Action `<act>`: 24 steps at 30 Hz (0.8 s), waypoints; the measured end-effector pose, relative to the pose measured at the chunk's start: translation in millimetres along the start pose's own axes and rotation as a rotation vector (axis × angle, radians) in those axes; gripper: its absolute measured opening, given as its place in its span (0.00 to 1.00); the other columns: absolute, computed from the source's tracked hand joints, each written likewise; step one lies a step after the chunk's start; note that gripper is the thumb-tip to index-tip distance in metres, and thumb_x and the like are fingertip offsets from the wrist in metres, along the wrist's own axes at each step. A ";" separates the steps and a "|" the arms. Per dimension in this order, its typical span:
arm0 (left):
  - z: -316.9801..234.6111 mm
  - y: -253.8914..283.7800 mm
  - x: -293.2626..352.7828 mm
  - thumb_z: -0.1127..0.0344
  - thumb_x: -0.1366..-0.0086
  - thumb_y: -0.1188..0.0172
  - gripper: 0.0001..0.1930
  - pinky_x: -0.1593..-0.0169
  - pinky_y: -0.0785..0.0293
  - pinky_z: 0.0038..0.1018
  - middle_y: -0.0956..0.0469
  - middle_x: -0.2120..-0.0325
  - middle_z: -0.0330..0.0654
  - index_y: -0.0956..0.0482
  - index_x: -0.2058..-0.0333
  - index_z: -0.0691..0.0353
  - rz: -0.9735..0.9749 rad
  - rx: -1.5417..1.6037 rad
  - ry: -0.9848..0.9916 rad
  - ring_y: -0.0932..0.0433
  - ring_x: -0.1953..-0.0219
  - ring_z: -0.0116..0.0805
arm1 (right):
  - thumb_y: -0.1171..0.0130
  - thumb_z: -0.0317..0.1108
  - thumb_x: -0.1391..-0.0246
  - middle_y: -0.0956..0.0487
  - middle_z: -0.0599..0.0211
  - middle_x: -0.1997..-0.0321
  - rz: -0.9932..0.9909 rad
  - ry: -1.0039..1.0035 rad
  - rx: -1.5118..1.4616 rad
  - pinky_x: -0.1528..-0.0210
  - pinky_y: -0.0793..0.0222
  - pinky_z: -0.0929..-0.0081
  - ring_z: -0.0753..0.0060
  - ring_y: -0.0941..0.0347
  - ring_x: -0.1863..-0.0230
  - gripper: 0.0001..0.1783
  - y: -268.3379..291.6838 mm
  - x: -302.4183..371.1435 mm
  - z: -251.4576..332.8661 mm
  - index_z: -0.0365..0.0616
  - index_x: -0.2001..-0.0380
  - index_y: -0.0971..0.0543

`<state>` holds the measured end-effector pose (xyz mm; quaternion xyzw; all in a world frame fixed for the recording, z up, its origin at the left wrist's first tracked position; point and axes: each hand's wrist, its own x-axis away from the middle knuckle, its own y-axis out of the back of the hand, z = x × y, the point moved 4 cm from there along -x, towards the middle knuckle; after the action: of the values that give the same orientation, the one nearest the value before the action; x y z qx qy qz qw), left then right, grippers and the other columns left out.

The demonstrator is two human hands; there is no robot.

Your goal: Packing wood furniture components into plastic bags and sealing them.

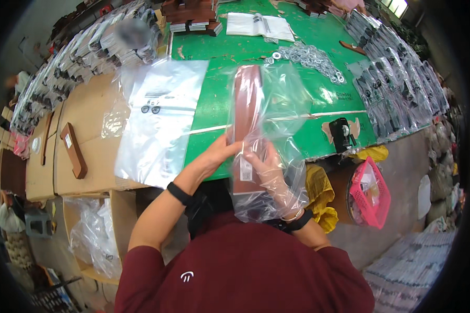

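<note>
the left hand [214, 156] pinches the edge of a clear plastic bag [269, 130], fingers closed on the film. the right hand [271, 172] sits inside the bag, fingers wrapped around a long reddish-brown box [247, 104] that rises above the fingertips over the green table [219, 52]. a stack of flat clear bags [159, 120] lies left of the fingers.

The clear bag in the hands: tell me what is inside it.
Inside the clear bag is a long reddish-brown flat piece with a white label. The right hand is inside too. The left hand hides part of its edge.
</note>
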<state>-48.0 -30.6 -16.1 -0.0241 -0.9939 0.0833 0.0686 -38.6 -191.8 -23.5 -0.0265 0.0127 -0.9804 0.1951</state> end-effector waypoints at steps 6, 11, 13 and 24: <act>-20.8 61.3 -11.6 0.55 0.35 0.36 0.38 0.33 0.41 0.35 0.33 0.38 0.45 0.42 0.32 0.62 -0.148 0.382 -0.013 0.32 0.39 0.34 | 0.27 0.51 0.53 0.21 0.49 0.49 0.002 0.072 0.295 0.45 0.29 0.64 0.58 0.24 0.48 0.44 1.6 10.7 0.2 0.31 0.41 0.30; -50.0 39.5 -31.1 0.60 0.37 0.34 0.27 0.45 0.27 0.31 0.24 0.50 0.40 0.31 0.41 0.60 -0.184 0.303 -0.102 0.24 0.50 0.30 | 0.28 0.50 0.51 0.19 0.51 0.53 0.001 0.123 0.463 0.49 0.27 0.64 0.60 0.22 0.52 0.41 -6.7 -0.5 -5.1 0.32 0.42 0.29; -41.8 23.3 -23.1 0.63 0.38 0.33 0.23 0.50 0.24 0.28 0.22 0.56 0.37 0.28 0.46 0.60 -0.225 0.330 -0.114 0.23 0.53 0.29 | 0.29 0.47 0.50 0.19 0.52 0.56 0.152 0.078 0.095 0.51 0.26 0.65 0.62 0.21 0.54 0.37 -16.5 -4.0 19.8 0.32 0.44 0.28; -52.3 81.4 -11.8 0.64 0.38 0.34 0.18 0.53 0.22 0.32 0.20 0.61 0.41 0.25 0.52 0.63 -0.424 0.516 -0.204 0.20 0.60 0.33 | 0.40 0.35 0.40 0.23 0.56 0.41 0.267 -0.067 0.188 0.39 0.33 0.68 0.64 0.30 0.39 0.32 68.3 3.7 44.0 0.44 0.34 0.34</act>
<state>-26.0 57.3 19.7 0.2093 -0.9247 0.3179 -0.0114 -13.4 -257.0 18.2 -0.0388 -0.0824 -0.9411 0.3255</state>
